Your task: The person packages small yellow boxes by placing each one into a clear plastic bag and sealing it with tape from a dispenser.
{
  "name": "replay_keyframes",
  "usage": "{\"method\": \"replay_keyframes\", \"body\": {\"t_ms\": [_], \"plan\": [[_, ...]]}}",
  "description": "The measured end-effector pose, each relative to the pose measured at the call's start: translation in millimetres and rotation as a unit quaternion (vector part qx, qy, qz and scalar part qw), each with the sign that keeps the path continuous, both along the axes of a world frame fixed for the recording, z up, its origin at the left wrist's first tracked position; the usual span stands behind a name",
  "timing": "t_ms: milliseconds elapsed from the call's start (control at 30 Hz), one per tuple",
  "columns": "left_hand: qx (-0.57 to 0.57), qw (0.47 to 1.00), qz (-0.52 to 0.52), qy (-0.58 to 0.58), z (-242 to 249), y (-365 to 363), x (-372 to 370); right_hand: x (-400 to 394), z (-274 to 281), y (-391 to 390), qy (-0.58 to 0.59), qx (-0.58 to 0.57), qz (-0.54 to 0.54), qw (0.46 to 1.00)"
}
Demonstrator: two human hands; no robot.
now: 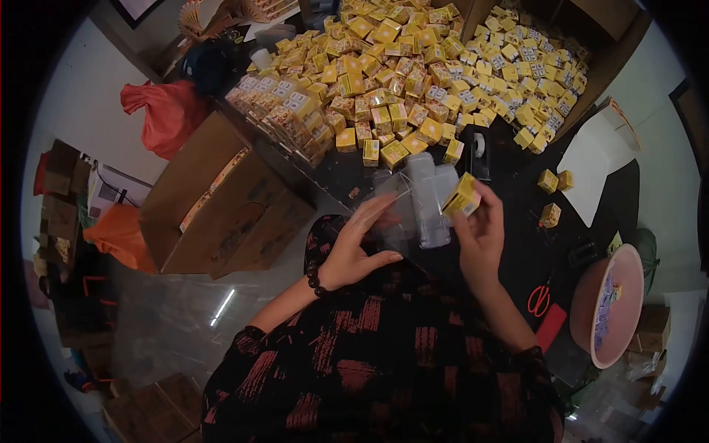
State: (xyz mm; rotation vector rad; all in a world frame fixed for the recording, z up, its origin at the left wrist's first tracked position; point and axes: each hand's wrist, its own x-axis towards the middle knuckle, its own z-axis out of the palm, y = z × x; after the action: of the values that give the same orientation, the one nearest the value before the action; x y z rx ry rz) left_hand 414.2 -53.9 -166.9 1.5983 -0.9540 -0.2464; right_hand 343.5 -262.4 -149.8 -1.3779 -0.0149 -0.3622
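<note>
My right hand (483,235) is closed, pinching a small yellow box (461,195) between thumb and fingers. Just left of that box, a clear plastic case (436,210) lies on the dark table. My left hand (360,247), with a beaded bracelet at the wrist, has its fingers stretched out and its thumb apart. Its fingertips are against a piece of thin clear plastic (399,214) beside the case. Whether they press on that plastic is hard to make out. Ahead of both hands spreads a large pile of small yellow boxes (384,96).
Stacked boxes (284,118) stand left of the pile. A black tape dispenser (478,155) is ahead of my right hand. To the right are loose yellow boxes (548,181), red-handled scissors (539,299), a red case (551,326) and a pink basin (624,310). A cardboard carton (221,214) stands left.
</note>
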Motion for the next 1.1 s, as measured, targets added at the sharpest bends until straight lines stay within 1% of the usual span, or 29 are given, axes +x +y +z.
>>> {"method": "replay_keyframes", "body": {"t_ms": [33, 67, 100, 133, 167, 200, 267, 300, 333, 367, 433, 500, 533, 567, 633, 667, 733, 767, 833, 867, 933, 967, 1033, 1067, 1100], "plan": [[-0.029, 0.999, -0.019, 0.034, -1.3, -0.7, -0.4, 6.9, 0.8, -4.6, -0.014, -0.009, -0.081, 0.997], [-0.030, 0.999, -0.022, 0.033, -1.2, -1.9, -1.1, 9.6, -4.0, -10.2, 0.039, -0.038, -0.051, 0.997], [-0.012, 1.000, 0.001, -0.010, -1.1, -2.5, -2.1, 8.8, -3.1, -10.3, 0.038, -0.039, -0.052, 0.997], [0.007, 0.998, 0.024, -0.052, -1.0, -2.5, -2.7, 6.6, -2.7, -8.9, 0.078, -0.072, -0.001, 0.994], [0.007, 0.998, 0.024, -0.053, -0.3, -1.8, -1.4, 4.9, -2.8, -7.6, 0.117, -0.104, 0.050, 0.986], [0.001, 0.998, 0.040, -0.047, 0.9, -0.5, 1.2, 4.2, -5.1, -7.6, 0.117, -0.104, 0.051, 0.986], [-0.004, 0.998, 0.056, -0.041, 6.0, 1.7, 3.7, 3.0, -11.9, -8.0, 0.080, -0.034, 0.040, 0.995], [0.029, 0.996, 0.060, -0.058, 12.1, 2.5, 3.8, 3.8, -9.5, -8.0, 0.080, -0.033, 0.040, 0.995], [0.061, 0.993, 0.064, -0.075, 15.2, 2.7, 3.8, 5.7, -4.0, -8.5, 0.019, 0.008, -0.011, 1.000], [0.062, 0.993, 0.063, -0.075, 14.9, 1.6, 3.4, 7.0, 1.2, -8.6, -0.042, 0.049, -0.062, 0.996], [0.039, 0.998, 0.031, -0.048, 14.0, -2.2, 0.8, 9.4, 2.6, -3.2, -0.051, 0.062, -0.054, 0.995], [0.022, 0.997, 0.036, -0.057, 11.4, -3.9, -0.5, 14.0, -6.6, 1.6, 0.001, -0.007, -0.044, 0.999], [0.004, 0.997, 0.043, -0.067, 10.5, -4.1, -0.6, 13.7, -11.2, 1.5, 0.038, -0.001, -0.032, 0.999], [0.003, 0.997, 0.043, -0.069, 10.1, -3.5, -0.9, 12.7, -13.8, 0.6, 0.035, -0.002, -0.032, 0.999], [0.022, 0.999, 0.028, -0.029, 8.5, -0.8, -3.0, 9.5, -17.0, -2.5, 0.028, -0.089, 0.043, 0.995], [0.023, 0.999, 0.029, -0.028, 6.4, -0.5, -2.7, 9.1, -14.3, -5.3, 0.029, -0.088, 0.044, 0.995], [0.004, 0.999, 0.007, -0.047, 2.3, -0.3, -1.3, 7.9, -4.0, -9.0, 0.106, -0.122, 0.104, 0.981], [0.005, 0.999, 0.005, -0.047, 3.0, 0.3, -1.1, 7.3, -6.2, -7.4, 0.107, -0.121, 0.101, 0.982], [0.032, 0.999, -0.015, -0.017, 5.7, 1.4, -0.2, 8.2, -12.9, -0.9, 0.071, -0.047, 0.077, 0.993], [0.031, 0.999, -0.014, -0.017, 4.8, 0.9, -0.4, 8.3, -16.2, 4.0, 0.071, -0.047, 0.078, 0.993], [0.019, 1.000, 0.007, -0.022, 0.4, -1.4, -1.1, 7.5, -21.5, 14.7, 0.018, -0.199, 0.016, 0.980], [0.019, 1.000, 0.008, -0.021, -1.7, -2.3, -2.6, 7.0, -21.6, 17.3, 0.018, -0.199, 0.017, 0.980], [-0.012, 1.000, 0.017, 0.020, -4.6, -4.9, -5.9, 6.8, -21.1, 21.4, -0.002, -0.174, -0.063, 0.983], [-0.012, 1.000, 0.017, 0.019, -4.4, -7.2, -7.0, 6.4, -19.9, 23.9, -0.003, -0.174, -0.063, 0.983], [-0.007, 1.000, -0.005, 0.012, -4.1, -9.5, -8.5, 5.2, -18.2, 26.6, 0.058, 0.088, 0.003, 0.994]]}}
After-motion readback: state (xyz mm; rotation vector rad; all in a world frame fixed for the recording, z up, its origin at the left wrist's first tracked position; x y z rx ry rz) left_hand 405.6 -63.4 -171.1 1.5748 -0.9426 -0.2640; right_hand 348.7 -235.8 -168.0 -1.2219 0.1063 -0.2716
